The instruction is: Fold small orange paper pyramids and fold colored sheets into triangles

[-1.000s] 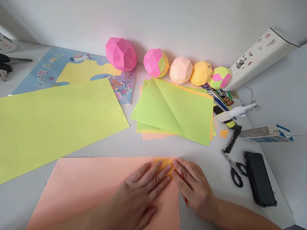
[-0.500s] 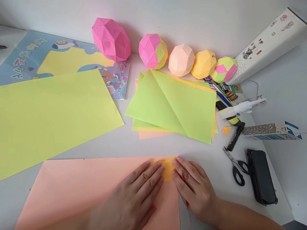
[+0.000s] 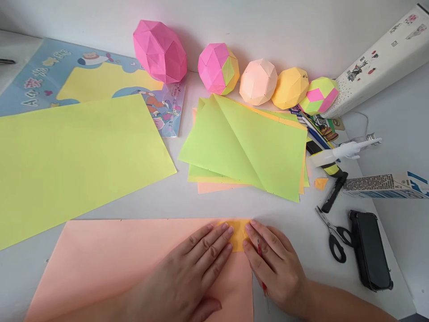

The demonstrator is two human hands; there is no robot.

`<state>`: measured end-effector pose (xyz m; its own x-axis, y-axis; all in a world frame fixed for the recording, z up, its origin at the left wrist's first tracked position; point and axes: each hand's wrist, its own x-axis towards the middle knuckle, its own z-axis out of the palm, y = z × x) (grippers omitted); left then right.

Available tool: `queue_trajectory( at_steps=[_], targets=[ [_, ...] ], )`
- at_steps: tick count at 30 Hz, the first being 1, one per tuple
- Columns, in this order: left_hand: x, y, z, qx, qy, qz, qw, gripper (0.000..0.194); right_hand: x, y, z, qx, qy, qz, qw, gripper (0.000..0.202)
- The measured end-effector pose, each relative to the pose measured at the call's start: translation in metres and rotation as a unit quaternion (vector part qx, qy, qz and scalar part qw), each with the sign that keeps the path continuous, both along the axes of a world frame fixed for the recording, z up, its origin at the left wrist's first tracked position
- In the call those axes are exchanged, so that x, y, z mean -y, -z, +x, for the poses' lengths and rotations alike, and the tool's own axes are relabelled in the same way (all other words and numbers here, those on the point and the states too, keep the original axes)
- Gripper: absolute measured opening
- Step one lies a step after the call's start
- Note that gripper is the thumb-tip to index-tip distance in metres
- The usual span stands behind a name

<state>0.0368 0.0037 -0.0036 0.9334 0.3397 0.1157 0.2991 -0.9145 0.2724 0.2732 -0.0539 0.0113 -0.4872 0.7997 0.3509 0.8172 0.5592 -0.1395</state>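
A large peach sheet [image 3: 110, 259] lies at the front of the table. On its top right corner sits a small orange paper piece [image 3: 238, 237]. My left hand [image 3: 187, 268] lies flat across the peach sheet, its fingertips on the left part of the orange piece. My right hand [image 3: 278, 264] is closed around a thin red pen [image 3: 259, 250], held between its fingers, with its fingertips touching the right edge of the orange piece.
Folded paper balls [image 3: 160, 51] line the back. Green and other sheets [image 3: 268, 152] lie mid-table, a yellow sheet [image 3: 77, 165] at left. To the right are scissors [image 3: 337, 246], a black phone [image 3: 371, 250], a marker [image 3: 335, 192] and a carton [image 3: 375, 185].
The whole view has shifted slightly, so things appear a little further right. My left thumb is stretched out a bit more; both hands remain on the orange piece.
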Motion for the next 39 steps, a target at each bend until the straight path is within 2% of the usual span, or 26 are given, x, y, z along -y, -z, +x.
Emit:
queue_trajectory(
  at_steps=[24, 39],
  targets=[
    [0.0008, 0.0007, 0.0006, 0.01, -0.009, 0.013, 1.0, 0.073, 0.0005, -0.0021, -0.0026, -0.007, 0.015, 0.0, 1.0, 0.027],
    [-0.0023, -0.0008, 0.0011, 0.005, 0.011, 0.027, 1.0, 0.07, 0.004, 0.0006, -0.002, -0.007, 0.024, -0.014, 1.0, 0.027]
  ],
)
